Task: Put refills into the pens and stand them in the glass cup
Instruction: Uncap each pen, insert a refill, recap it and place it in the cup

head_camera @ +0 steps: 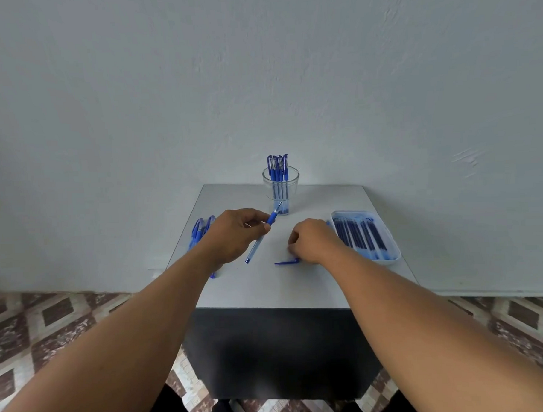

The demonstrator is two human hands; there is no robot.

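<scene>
From the head view, the left hand pinches a slim blue-and-clear plastic pen between thumb and fingertips, held tilted above the grey square tabletop, its blue grip and metal tip pointing up and away toward the clear glass cup. That cup stands at the far middle of the table and already holds several capped blue pens upright. The right hand rests knuckles-up on the table with fingers curled down, right at a loose blue pen cap; whether it already pinches the cap or only touches it I cannot tell. A white shallow tray of dark blue refills lies just beside that hand, and a pile of unfilled blue pens lies behind the left hand.

The step in hand looks like capping the assembled pen. To do it well, keep the left pinch near the grip so the tip stays steady, lift the cap by its closed end, line it up along the pen's axis, and push straight until it seats.
</scene>
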